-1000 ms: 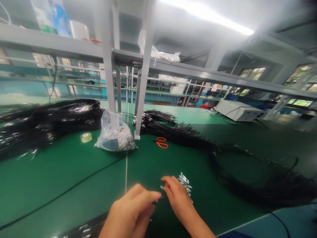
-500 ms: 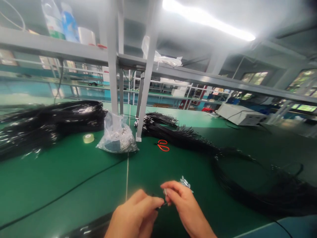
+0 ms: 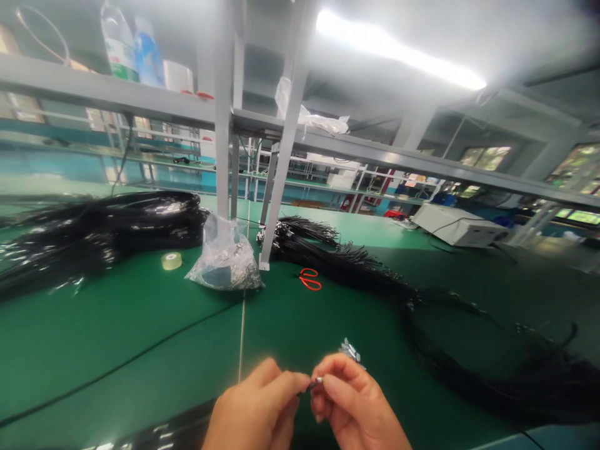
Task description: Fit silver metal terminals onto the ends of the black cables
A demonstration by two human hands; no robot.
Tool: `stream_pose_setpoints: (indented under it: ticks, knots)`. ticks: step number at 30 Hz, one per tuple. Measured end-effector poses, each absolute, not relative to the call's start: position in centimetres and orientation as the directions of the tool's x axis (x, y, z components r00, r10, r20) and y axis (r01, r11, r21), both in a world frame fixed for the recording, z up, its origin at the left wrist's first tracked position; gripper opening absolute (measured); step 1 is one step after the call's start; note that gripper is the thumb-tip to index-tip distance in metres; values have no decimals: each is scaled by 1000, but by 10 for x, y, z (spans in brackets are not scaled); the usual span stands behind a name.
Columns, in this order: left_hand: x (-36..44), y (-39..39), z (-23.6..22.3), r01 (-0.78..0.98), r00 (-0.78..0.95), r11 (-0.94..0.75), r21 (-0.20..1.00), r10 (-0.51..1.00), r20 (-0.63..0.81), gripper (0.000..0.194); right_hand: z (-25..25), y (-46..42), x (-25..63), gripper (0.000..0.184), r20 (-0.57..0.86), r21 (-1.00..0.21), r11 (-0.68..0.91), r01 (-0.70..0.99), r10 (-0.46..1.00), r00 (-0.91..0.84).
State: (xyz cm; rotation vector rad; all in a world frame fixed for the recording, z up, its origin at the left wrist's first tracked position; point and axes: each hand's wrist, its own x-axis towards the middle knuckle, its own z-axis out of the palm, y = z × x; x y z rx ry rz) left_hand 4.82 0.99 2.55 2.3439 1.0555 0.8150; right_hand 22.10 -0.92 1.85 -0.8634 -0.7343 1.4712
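My left hand (image 3: 260,403) is closed in a pinch around a thin black cable (image 3: 309,387), whose end sticks out past the thumb. Facing it, my right hand (image 3: 359,400) pinches a small silvery metal piece (image 3: 319,380) between thumb and forefinger, right at the cable's end. Whether the piece sits on the cable or only touches it, I cannot tell. Just beyond the right hand lies a small pile of similar metal pieces (image 3: 350,351) on the green tabletop (image 3: 197,362).
Scissors with red handles (image 3: 310,279) lie ahead. A clear plastic bag of small metal parts (image 3: 229,265) leans by the shelf post, beside a tape roll (image 3: 171,260). Black cable bundles lie left (image 3: 154,219) and right (image 3: 337,269). A white box (image 3: 459,225) stands back right.
My right hand has come in toward the left, bringing the metal piece to the cable end. The left hand has hardly moved. The view has tipped slightly upward.
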Motion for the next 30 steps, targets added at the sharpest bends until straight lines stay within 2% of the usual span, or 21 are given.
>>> stream_pose_setpoints:
  ticks: [5, 9, 11, 14, 18, 20, 23, 28, 30]
  knots:
    - [48, 8, 30, 539, 539, -588, 603, 791, 290, 38, 27, -14, 218, 16, -88, -876, -83, -476, 996, -11]
    - [47, 8, 36, 559, 544, -557, 614, 805, 236, 37, 31, -17, 219, 18, -53, -966, -44, -254, 998, 27]
    - [46, 10, 37, 526, 541, -530, 665, 812, 219, 35, 32, -17, 220, 21, -52, -986, -51, -161, 999, 7]
    - [45, 14, 36, 442, 528, -447, 778, 831, 177, 41, 34, -16, 218, 25, -83, -988, -87, -125, 996, -38]
    - [44, 18, 36, 365, 538, -353, 861, 835, 114, 39, 37, -16, 216, 26, -81, -997, -81, -15, 996, 27]
    - [44, 20, 37, 313, 546, -295, 903, 833, 83, 36, 37, -15, 216, 26, -101, -994, -101, -39, 995, 5]
    - [44, 21, 38, 271, 539, -247, 930, 840, 66, 33, 35, -13, 217, 28, -192, -964, -205, -169, 977, -91]
    - [46, 20, 37, 307, 540, -303, 902, 836, 97, 32, 34, -13, 213, 27, -144, -990, -144, 0, 988, -54]
    - [47, 20, 38, 293, 547, -296, 909, 832, 95, 29, 35, -14, 211, 27, -146, -989, -146, 5, 985, -86]
